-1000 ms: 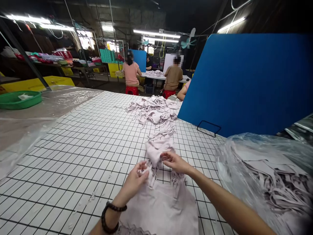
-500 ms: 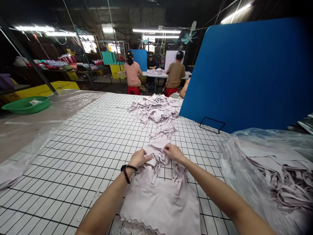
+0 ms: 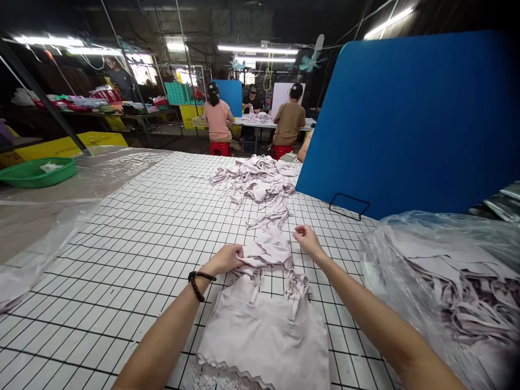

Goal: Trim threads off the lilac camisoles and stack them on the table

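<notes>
A pale lilac-grey garment [image 3: 271, 250] lies crumpled on the gridded table, its full shape hidden by folds. At its left edge, my left hand [image 3: 226, 259] is closed with thumb and fingers pinching the cloth; a dark beaded bracelet circles that wrist. My right hand [image 3: 309, 241] is raised just beyond the garment's right side, fingers curled together. Whether a thin strap is in that pinch, I cannot make out. Nearest to me, camisoles [image 3: 264, 336] of the same colour lie flat in a pile, with shoulder straps bunched at the top and wavy hems toward me.
More loose garments [image 3: 260, 173] are heaped farther up the table [image 3: 134, 244]. A blue board [image 3: 406, 124] stands at the right beside a black wire stand [image 3: 349, 206]. Clear plastic [image 3: 382, 260] wraps garments at right. A green basket [image 3: 38, 173] sits left. Several people work beyond.
My right hand has moved off the garment, up and to the right. The left hand has shifted slightly left, keeping the cloth, which now lies more spread out.
</notes>
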Tool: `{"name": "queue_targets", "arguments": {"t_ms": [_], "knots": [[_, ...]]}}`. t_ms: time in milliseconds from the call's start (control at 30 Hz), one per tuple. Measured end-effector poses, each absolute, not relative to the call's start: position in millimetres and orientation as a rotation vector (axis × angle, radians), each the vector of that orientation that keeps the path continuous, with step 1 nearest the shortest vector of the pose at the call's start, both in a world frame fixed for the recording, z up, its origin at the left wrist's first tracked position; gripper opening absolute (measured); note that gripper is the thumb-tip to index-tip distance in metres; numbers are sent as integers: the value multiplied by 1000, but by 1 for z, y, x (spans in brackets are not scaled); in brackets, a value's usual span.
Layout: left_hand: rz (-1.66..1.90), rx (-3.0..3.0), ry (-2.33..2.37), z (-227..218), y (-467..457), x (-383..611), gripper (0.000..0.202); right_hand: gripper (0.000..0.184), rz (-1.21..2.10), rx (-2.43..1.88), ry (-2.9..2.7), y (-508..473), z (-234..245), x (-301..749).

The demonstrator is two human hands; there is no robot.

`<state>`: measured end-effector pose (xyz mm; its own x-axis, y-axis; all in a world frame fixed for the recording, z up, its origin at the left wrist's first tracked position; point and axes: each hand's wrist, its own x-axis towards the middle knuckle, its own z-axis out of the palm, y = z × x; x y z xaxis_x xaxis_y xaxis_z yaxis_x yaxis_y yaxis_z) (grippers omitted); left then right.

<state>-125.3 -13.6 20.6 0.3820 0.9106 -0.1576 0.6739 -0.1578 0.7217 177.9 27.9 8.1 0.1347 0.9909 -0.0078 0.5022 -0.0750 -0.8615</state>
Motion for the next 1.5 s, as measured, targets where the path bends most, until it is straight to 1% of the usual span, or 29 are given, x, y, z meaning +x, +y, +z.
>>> {"name": "queue_targets", "arguments": {"t_ms": [67, 133, 200, 267, 367, 467, 633, 767, 867, 1000, 1100, 1200, 1333, 1500], "knots": [[390, 1910, 1365, 23, -16, -126, 14, 30, 762, -1686, -1737, 17, 11, 156], [375, 1911, 1378, 26, -18, -128, 17, 32, 569, -1737, -2076, 4, 13, 135], [372, 1914, 1388, 29, -19, -132, 22, 26, 407, -1813, -2256, -5, 13, 121], [366, 1924, 1401, 33, -20, -136, 28, 22, 378, -1878, -2267, -6, 12, 119], [329, 1947, 1408, 40, -19, -145, 37, 22, 439, -1931, -2163, 8, 17, 137], [297, 1973, 1400, 47, -13, -154, 40, 19, 561, -1918, -2053, 31, 26, 165], [243, 2056, 1397, 66, 7, -163, 37, 19, 742, -1758, -1970, 54, 42, 200], [271, 2088, 1376, 83, 24, -166, 37, 21, 733, -1581, -2150, 56, 56, 211], [347, 2097, 1384, 91, 34, -165, 38, 22, 662, -1549, -2399, 54, 68, 215], [584, 2082, 1441, 92, 41, -161, 36, 19, 691, -1543, -2498, 47, 84, 219], [761, 2018, 1516, 90, 40, -159, 33, 26, 816, -1544, -2486, 41, 91, 222], [828, 1917, 1557, 87, 37, -160, 37, 34, 925, -1556, -2388, 36, 92, 224], [727, 1830, 1450, 87, 33, -165, 39, 39, 966, -1396, -2263, 34, 91, 224], [454, 1891, 1310, 84, 26, -175, 36, 40, 1231, -1213, -1997, 34, 101, 230]]}}
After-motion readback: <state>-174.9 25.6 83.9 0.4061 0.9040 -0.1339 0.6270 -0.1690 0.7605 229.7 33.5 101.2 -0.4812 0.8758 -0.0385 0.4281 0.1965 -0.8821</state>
